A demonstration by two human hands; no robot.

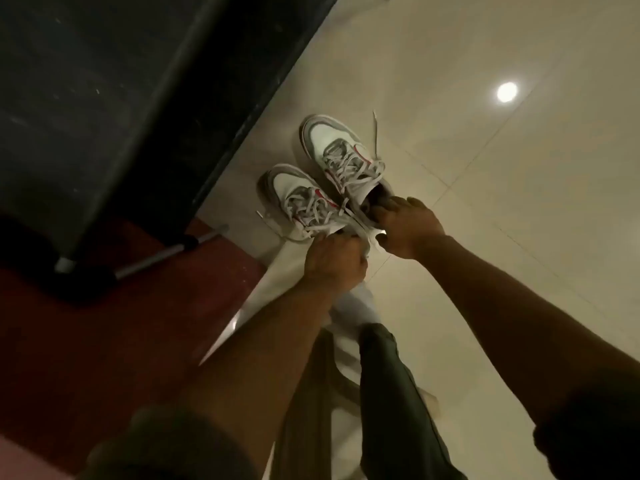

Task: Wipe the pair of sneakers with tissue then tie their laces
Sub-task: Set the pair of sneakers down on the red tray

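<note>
Two white and grey sneakers with red marks stand side by side on the pale tiled floor, toes pointing away from me. The left sneaker (298, 199) has loose laces spread over its tongue. My left hand (334, 258) grips its heel, fingers curled round the rim. The right sneaker (343, 154) has one lace end trailing out over the floor. My right hand (405, 225) holds its heel collar, fingers hooked into the opening. No tissue shows in either hand.
A dark cabinet or bed base (138, 98) rises at the left, close to the left sneaker. A metal rod (173, 251) lies on a red mat (104, 341). My legs in dark trousers (391, 393) fill the bottom. Tiled floor (519, 202) stretches to the right.
</note>
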